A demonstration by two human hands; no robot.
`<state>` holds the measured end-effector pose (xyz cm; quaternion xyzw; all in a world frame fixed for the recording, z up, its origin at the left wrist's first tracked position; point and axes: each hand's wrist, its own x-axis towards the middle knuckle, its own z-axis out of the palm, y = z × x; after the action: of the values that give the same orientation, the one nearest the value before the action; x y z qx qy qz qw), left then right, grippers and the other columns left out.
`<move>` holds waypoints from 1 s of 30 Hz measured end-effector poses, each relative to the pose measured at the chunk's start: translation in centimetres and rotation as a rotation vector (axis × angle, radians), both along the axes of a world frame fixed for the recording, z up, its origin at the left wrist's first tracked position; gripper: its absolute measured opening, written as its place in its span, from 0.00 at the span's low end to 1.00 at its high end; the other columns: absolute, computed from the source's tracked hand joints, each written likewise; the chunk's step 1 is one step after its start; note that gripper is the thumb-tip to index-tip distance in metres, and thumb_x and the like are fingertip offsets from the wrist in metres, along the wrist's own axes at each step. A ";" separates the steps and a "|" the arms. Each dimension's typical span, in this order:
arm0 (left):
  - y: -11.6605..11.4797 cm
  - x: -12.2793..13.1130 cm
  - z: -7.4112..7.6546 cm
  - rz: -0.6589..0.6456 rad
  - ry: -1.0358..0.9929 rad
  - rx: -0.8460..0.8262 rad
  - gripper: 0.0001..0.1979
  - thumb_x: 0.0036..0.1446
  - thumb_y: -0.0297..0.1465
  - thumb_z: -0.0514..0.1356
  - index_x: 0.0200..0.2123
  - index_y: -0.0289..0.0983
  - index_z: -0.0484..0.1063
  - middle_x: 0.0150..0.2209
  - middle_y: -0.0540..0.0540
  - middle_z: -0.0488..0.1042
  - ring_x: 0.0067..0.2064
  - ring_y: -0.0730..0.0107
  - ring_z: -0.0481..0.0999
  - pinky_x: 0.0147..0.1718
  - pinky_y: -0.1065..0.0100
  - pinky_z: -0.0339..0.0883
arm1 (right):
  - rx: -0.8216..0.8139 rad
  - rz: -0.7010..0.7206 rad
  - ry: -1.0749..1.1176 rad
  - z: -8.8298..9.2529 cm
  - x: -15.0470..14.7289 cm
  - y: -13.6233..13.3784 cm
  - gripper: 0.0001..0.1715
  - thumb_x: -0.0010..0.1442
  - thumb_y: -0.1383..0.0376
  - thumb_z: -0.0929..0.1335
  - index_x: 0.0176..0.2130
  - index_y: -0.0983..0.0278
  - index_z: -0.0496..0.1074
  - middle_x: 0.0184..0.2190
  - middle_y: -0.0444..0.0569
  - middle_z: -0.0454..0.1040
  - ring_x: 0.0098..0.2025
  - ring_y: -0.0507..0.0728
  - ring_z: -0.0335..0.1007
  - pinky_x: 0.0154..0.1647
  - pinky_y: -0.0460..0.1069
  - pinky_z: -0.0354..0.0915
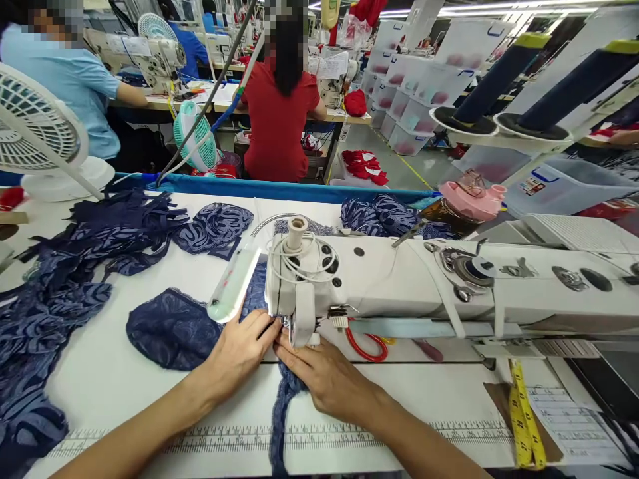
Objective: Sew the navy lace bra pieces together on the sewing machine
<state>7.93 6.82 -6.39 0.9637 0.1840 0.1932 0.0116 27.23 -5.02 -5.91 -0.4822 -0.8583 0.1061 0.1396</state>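
Observation:
A white sewing machine (399, 279) stretches across the table from the middle to the right. A navy lace piece (172, 329) lies under its needle end and a strip of it trails toward me (280, 412). My left hand (239, 349) lies flat on the lace just left of the needle, fingers pressed together and pointing at the presser foot. My right hand (324, 372) rests on the lace strip just in front of the needle, fingers flat and stretched toward it. The two hands' fingertips almost meet at the foot.
A heap of navy lace pieces (64, 279) covers the table's left. Red-handled scissors (367, 346) lie under the machine arm; a yellow tape measure (522, 419) is at right. A white fan (34, 126) stands far left. Two people sit at machines behind.

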 end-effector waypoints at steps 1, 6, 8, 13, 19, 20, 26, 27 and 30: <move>0.1 -0.1 0.1 0.002 0.002 0.012 0.12 0.64 0.21 0.51 0.45 0.35 0.71 0.36 0.46 0.75 0.39 0.64 0.74 0.43 0.61 0.65 | -0.012 -0.011 -0.007 0.0 0.0 -0.1 0.36 0.58 0.78 0.59 0.65 0.72 0.57 0.60 0.59 0.67 0.56 0.60 0.64 0.65 0.61 0.53; -0.7 -0.7 0.9 0.017 -0.110 0.120 0.15 0.61 0.17 0.49 0.45 0.33 0.72 0.38 0.43 0.76 0.44 0.61 0.75 0.52 0.54 0.62 | -0.070 -0.094 -0.060 1.0 -0.4 -0.6 0.37 0.58 0.78 0.60 0.65 0.63 0.58 0.60 0.55 0.66 0.57 0.60 0.63 0.68 0.64 0.41; -1.1 -1.0 1.0 -0.004 -0.106 0.125 0.16 0.61 0.16 0.48 0.42 0.32 0.73 0.35 0.43 0.76 0.41 0.62 0.75 0.55 0.48 0.60 | -0.077 -0.096 -0.043 1.4 -0.6 -0.8 0.36 0.57 0.78 0.61 0.63 0.62 0.61 0.58 0.53 0.68 0.55 0.59 0.63 0.69 0.63 0.38; -1.3 -2.2 0.9 0.080 -0.083 0.066 0.19 0.61 0.16 0.48 0.47 0.34 0.73 0.47 0.37 0.74 0.51 0.55 0.72 0.55 0.43 0.60 | -0.051 -0.096 0.019 1.3 -0.7 -1.1 0.33 0.55 0.79 0.61 0.59 0.64 0.65 0.56 0.52 0.70 0.53 0.57 0.64 0.69 0.59 0.36; -1.6 -1.9 0.8 -0.008 -0.128 0.083 0.13 0.64 0.18 0.50 0.44 0.33 0.73 0.36 0.44 0.76 0.41 0.64 0.75 0.58 0.43 0.58 | -0.001 -0.087 0.005 0.9 -0.8 -1.1 0.32 0.55 0.78 0.62 0.58 0.64 0.66 0.54 0.55 0.72 0.52 0.59 0.65 0.67 0.62 0.41; -1.6 -1.8 0.6 -0.020 -0.127 0.097 0.12 0.64 0.19 0.51 0.43 0.33 0.72 0.35 0.44 0.76 0.39 0.65 0.75 0.57 0.44 0.60 | 0.004 -0.091 0.006 0.9 -0.8 -1.1 0.32 0.55 0.79 0.62 0.57 0.64 0.66 0.54 0.55 0.72 0.52 0.59 0.65 0.66 0.62 0.42; -1.7 -1.5 0.1 -0.034 -0.172 0.098 0.12 0.63 0.17 0.54 0.45 0.32 0.72 0.32 0.46 0.75 0.39 0.66 0.74 0.55 0.47 0.62 | 0.014 -0.086 0.014 0.9 -0.9 -1.1 0.32 0.55 0.79 0.62 0.58 0.64 0.65 0.53 0.54 0.72 0.51 0.59 0.65 0.66 0.61 0.42; -1.7 -1.5 0.0 -0.032 -0.170 0.099 0.12 0.63 0.18 0.54 0.46 0.33 0.72 0.32 0.46 0.74 0.39 0.66 0.74 0.56 0.47 0.62 | 0.010 -0.083 0.009 0.9 -0.9 -1.1 0.32 0.55 0.78 0.63 0.58 0.64 0.65 0.53 0.54 0.72 0.51 0.59 0.65 0.66 0.61 0.42; -1.7 -1.4 0.0 -0.021 -0.166 0.091 0.14 0.63 0.17 0.53 0.48 0.33 0.71 0.31 0.47 0.73 0.38 0.67 0.74 0.56 0.48 0.62 | -0.006 -0.082 -0.004 1.1 -0.9 -1.1 0.31 0.56 0.78 0.63 0.58 0.64 0.65 0.54 0.55 0.71 0.52 0.59 0.65 0.66 0.62 0.43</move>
<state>6.56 5.09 -6.40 0.9457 0.1632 0.2806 -0.0148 26.35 -6.08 -4.86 -0.5174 -0.8379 0.1020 0.1407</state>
